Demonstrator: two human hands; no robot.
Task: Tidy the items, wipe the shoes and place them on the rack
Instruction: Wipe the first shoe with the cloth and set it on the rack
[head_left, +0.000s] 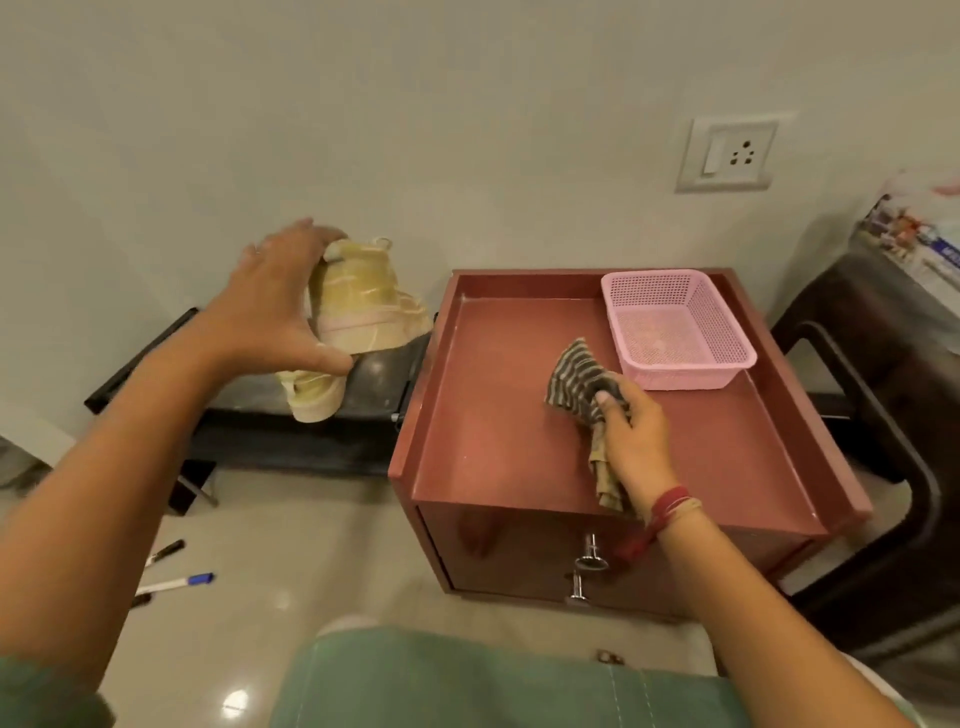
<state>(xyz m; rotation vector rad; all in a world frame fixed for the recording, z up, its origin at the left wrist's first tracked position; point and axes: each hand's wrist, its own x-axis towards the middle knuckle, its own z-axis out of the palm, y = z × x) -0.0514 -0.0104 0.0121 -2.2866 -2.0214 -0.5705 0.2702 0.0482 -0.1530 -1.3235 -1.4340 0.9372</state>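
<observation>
Where the floor shows at far left, three markers (166, 586) lie (the third barely peeks past the forearm). The left hand (280, 306) covers part of one yellow-and-pink shoe (363, 296), clasping it between thumb and fingers above the black rack (260, 431). A second shoe (311, 400) lies on the rack, half hidden beneath. On the red cabinet (493, 415) the right hand (631, 431) clutches one striped cloth (576, 379), near one pink basket (675, 327). The printed papers (914, 234) at far right are cut off and blurred.
</observation>
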